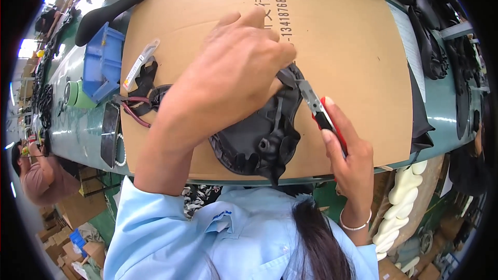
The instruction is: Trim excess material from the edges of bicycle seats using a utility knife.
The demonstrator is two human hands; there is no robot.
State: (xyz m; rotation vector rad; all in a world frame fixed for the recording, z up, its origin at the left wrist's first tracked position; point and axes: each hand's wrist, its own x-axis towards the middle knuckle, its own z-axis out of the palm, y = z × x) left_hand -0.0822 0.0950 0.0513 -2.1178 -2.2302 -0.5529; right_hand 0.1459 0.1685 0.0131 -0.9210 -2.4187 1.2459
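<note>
A black bicycle saddle [248,134] lies underside up on the cardboard, its thin cover folded in rough flaps round the edge. My left hand [236,62] reaches across it, fingers closed at the saddle's far right end; they appear to pinch the cover's edge, though the hand itself hides much of that grip. In my right hand [354,159] is a red utility knife [331,124], fingers wrapped round its handle. Its metal blade end points up and left, close to the saddle's right edge. Whether the blade touches the cover, I cannot tell.
Left on the cardboard sheet [358,67] lie pliers [136,111], a clear plastic case [140,66] and black scraps [145,80]. Beyond are a blue bin [104,65], another black saddle [106,18] and a dark phone [110,134]. Black covers [428,31] pile at right. A person [46,176] sits far left.
</note>
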